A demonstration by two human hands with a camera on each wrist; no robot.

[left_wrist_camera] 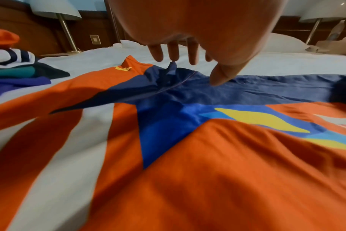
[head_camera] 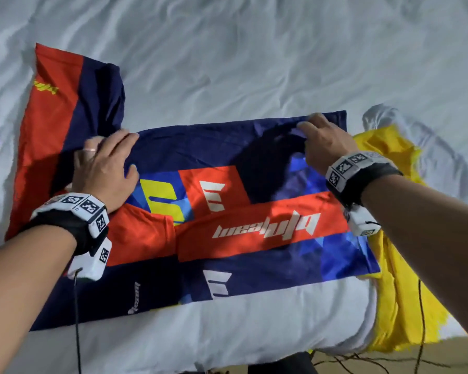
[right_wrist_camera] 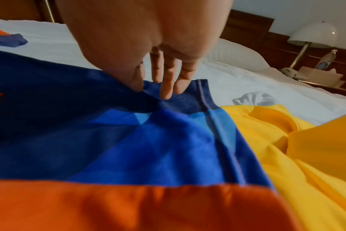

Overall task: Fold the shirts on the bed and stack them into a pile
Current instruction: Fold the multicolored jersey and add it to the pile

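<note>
pinching far hem of navy jersey (head_camera: 227, 147): right hand (head_camera: 324, 147); left hand (head_camera: 106, 168) flat, relaxed at sleeve seam; open bed (head_camera: 254, 49) beyond.

A white-shaded brass-stemmed lamp (left_wrist_camera: 57, 17) stands at ten o'clock before the dark wooden headboard (left_wrist_camera: 30, 37), another white domed lamp (right_wrist_camera: 314, 37) at two o'clock beside a plump white pillow (right_wrist_camera: 241, 53).
</note>
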